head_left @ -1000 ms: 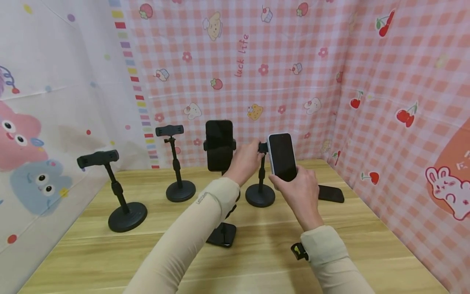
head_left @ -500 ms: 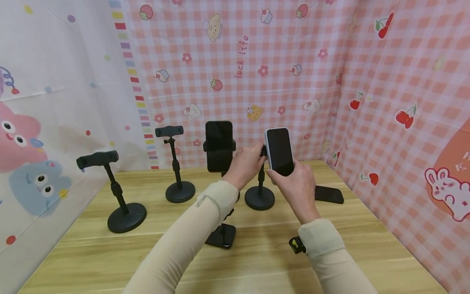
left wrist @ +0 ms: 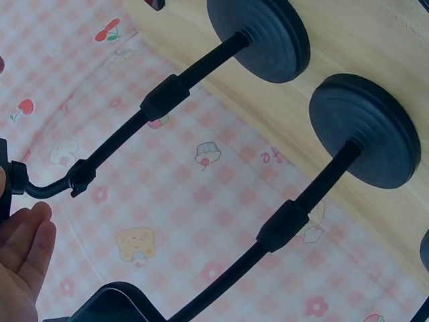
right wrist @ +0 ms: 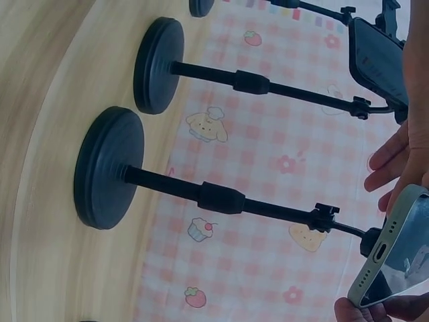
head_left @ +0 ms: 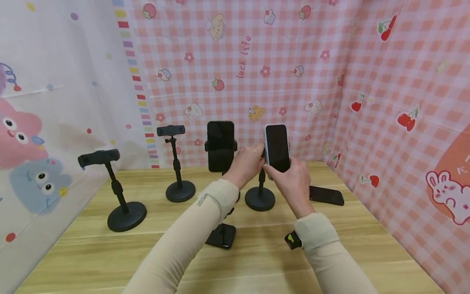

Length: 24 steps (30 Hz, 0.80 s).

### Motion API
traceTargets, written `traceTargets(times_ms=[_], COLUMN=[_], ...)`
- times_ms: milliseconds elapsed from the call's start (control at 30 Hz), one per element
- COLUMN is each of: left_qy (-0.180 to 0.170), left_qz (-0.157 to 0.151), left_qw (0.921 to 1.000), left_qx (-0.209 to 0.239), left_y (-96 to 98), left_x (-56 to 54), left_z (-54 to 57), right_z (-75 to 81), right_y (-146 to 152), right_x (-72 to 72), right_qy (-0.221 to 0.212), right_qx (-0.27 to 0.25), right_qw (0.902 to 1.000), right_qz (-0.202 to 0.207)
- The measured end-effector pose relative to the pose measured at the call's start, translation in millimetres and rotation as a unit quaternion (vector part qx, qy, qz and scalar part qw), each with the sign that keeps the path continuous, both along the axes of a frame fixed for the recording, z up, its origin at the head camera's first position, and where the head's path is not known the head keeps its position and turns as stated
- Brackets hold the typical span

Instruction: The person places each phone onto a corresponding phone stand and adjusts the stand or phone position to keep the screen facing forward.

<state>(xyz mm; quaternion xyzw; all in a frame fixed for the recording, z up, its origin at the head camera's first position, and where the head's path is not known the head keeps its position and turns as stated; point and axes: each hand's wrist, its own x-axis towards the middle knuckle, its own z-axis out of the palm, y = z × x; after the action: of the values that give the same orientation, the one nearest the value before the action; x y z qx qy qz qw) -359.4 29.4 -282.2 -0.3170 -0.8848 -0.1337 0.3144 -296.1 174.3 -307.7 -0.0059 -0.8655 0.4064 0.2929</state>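
Note:
In the head view my right hand point(head_left: 291, 177) holds a smartphone point(head_left: 278, 147) upright, dark screen toward me, pale edge showing. The phone is at the head of the rightmost phone stand point(head_left: 260, 199), largely covering its clamp. My left hand point(head_left: 247, 161) grips that clamp from the left side. In the left wrist view the clamp point(left wrist: 5, 181) is partly cut off beside the left fingers point(left wrist: 33, 245). The right wrist view shows the phone's bottom edge point(right wrist: 379, 251) against the stand's ball joint point(right wrist: 369, 241); whether the clamp jaws surround the phone is hidden.
Left of my hands, another stand bears a black phone point(head_left: 220, 145), with a phone-like black slab point(head_left: 222, 235) lying in front. Two stands with bare clamps, a back one point(head_left: 180, 190) and a front one point(head_left: 127, 215), stand left. A dark phone point(head_left: 327, 195) lies at right.
The smartphone in my right hand has moved left and slightly up, turning more upright over the clamp. My left hand has shifted slightly right and keeps its grip.

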Motion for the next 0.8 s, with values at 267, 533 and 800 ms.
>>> traceTargets(times_ms=[267, 533, 800], left_qy=[0.007, 0.015, 0.028], left_qz=[-0.006, -0.009, -0.023], left_qw=[1.0000, 0.9998, 0.9993], left_qx=[0.001, 0.002, 0.007], left_y=[-1.2, -2.3, -3.0], left_x=[-0.2, -2.5, -5.8], left_z=[-0.7, -1.8, -4.7], right_z=[1.2, 2.3, 0.8], right_y=[1, 3, 6], right_x=[-4.7, -8.6, -12.6], right_qy=[0.000, 0.001, -0.016], right_qx=[0.000, 0.001, -0.028], right_qw=[1.0000, 0.9998, 0.9984], right_qz=[0.006, 0.021, 0.046])
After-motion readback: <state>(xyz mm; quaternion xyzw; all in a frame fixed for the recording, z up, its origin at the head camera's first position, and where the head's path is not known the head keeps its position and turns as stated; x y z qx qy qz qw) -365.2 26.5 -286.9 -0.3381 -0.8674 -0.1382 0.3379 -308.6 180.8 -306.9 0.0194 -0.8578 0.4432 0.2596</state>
